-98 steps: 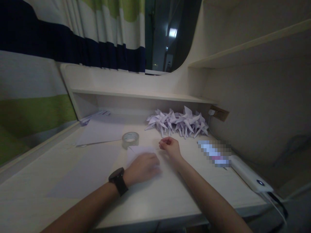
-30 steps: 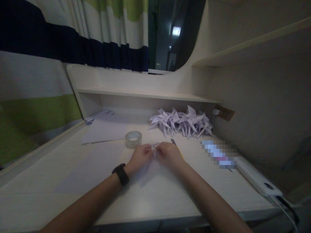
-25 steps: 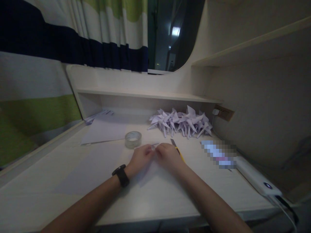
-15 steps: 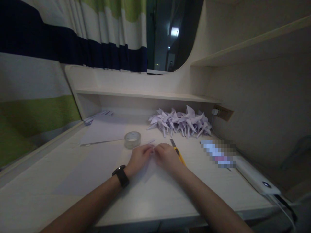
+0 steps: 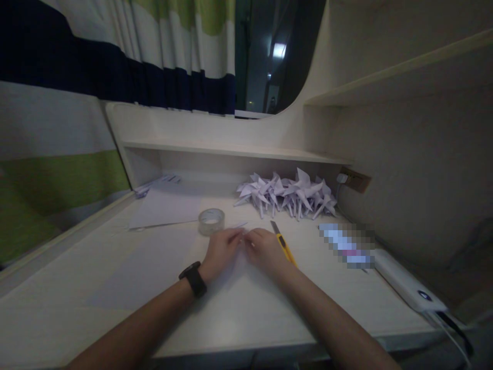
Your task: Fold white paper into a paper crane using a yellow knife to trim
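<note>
My left hand, with a black watch on its wrist, meets my right hand over the middle of the desk. The fingers of both are closed in a pinch, thumbs nearly touching, on a small piece of white paper. Its thin tip pokes out beyond the fingertips; the rest is mostly hidden by the hands. A roll of clear tape stands just past my left hand. To the right of my right hand lies a yellow utility knife, blade pointing away from me.
Several white paper pinwheels are heaped under the back shelf. White sheets lie at the back left, and another sheet lies nearer. On the right are a blurred-out item and a white power strip with cables.
My hands stay together in almost the same place, with only slight finger movement at the paper. The whole view has shifted a little.
</note>
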`<state>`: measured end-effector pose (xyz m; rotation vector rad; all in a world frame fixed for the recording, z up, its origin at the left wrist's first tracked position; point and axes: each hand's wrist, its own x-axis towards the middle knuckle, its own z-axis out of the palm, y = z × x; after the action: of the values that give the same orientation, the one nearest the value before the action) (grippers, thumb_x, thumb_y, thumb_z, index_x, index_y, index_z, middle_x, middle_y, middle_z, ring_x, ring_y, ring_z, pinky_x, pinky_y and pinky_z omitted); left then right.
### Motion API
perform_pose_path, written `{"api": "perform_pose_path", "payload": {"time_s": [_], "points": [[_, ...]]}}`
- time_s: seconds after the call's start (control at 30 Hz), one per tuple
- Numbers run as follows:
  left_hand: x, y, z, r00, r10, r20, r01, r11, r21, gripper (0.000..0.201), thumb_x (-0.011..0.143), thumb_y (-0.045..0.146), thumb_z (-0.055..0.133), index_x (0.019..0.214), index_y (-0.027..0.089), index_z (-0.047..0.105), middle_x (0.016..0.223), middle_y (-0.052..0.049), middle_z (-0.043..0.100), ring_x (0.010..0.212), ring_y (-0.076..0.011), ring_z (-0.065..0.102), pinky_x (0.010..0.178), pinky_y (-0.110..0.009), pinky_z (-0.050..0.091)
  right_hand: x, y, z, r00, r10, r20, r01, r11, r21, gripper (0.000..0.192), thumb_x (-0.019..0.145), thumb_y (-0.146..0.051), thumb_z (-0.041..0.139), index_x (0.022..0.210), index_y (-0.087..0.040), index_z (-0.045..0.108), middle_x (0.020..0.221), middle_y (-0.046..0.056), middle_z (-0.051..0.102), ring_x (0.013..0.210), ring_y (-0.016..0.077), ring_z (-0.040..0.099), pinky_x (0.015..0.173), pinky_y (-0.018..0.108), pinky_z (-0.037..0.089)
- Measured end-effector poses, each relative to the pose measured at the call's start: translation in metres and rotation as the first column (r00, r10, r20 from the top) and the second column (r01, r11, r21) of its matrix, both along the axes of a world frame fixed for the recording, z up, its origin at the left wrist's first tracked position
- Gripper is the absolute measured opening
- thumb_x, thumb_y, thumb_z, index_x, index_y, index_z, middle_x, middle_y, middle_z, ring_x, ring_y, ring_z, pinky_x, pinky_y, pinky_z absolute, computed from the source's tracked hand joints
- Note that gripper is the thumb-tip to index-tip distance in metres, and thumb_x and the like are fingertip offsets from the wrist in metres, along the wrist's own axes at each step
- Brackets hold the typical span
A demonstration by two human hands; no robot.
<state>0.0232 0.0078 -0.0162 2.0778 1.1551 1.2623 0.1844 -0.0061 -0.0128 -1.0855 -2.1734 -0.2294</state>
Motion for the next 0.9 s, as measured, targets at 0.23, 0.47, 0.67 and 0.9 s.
{"api": "perform_pose_path", "payload": {"time_s": [0.23, 0.47, 0.67, 0.9], "points": [[0.002, -0.002, 0.001, 0.999, -0.01, 0.031, 0.009, 0.999, 0.035, 0.021, 0.086, 0.023, 0.055, 0.095, 0.022, 0.074, 0.099, -0.006, 0.073, 0.092, -0.0229, 0.065, 0.085, -0.034, 0.048, 0.004, 0.002, 0.003, 0.988, 0.075, -0.133, -0.084, 0.994, -0.07, 0.015, 0.082, -0.009, 0.057, 0.086, -0.018, 0.068, 0.083, 0.005, 0.069, 0.079, 0.0166, 0.062, 0.074, 0.026, 0.046], [0.001, -0.002, 0.005, 1.0, -0.014, 0.022, 0.013, 0.999, 0.04, 0.024, 0.086, 0.02, 0.053, 0.098, 0.02, 0.073, 0.1, -0.007, 0.073, 0.091, -0.0225, 0.065, 0.084, -0.034, 0.048, 0.006, 0.007, 0.006, 0.948, 0.083, -0.307, -0.133, 0.98, -0.147, 0.017, 0.076, -0.013, 0.067, 0.091, -0.021, 0.07, 0.097, 0.004, 0.064, 0.08, 0.014, 0.061, 0.072, 0.025, 0.049], [0.001, -0.002, 0.006, 1.0, -0.023, 0.021, 0.023, 0.999, 0.025, 0.024, 0.083, 0.017, 0.052, 0.097, 0.02, 0.072, 0.1, -0.006, 0.073, 0.092, -0.0228, 0.065, 0.085, -0.034, 0.047, 0.006, 0.008, 0.006, 0.947, 0.107, -0.304, -0.173, 0.965, -0.199, 0.022, 0.074, -0.01, 0.068, 0.094, -0.02, 0.068, 0.087, 0.003, 0.067, 0.076, 0.0148, 0.062, 0.072, 0.026, 0.048], [0.0, 0.002, 0.0, 0.993, 0.01, 0.121, -0.001, 0.997, -0.073, 0.017, 0.081, 0.024, 0.057, 0.089, 0.018, 0.071, 0.091, -0.007, 0.073, 0.086, -0.0231, 0.066, 0.081, -0.035, 0.048, 0.005, 0.003, 0.01, 0.939, 0.059, -0.339, -0.15, 0.956, -0.25, 0.034, 0.073, -0.011, 0.067, 0.105, -0.021, 0.06, 0.086, 0.002, 0.069, 0.075, 0.015, 0.064, 0.071, 0.026, 0.048]]}}
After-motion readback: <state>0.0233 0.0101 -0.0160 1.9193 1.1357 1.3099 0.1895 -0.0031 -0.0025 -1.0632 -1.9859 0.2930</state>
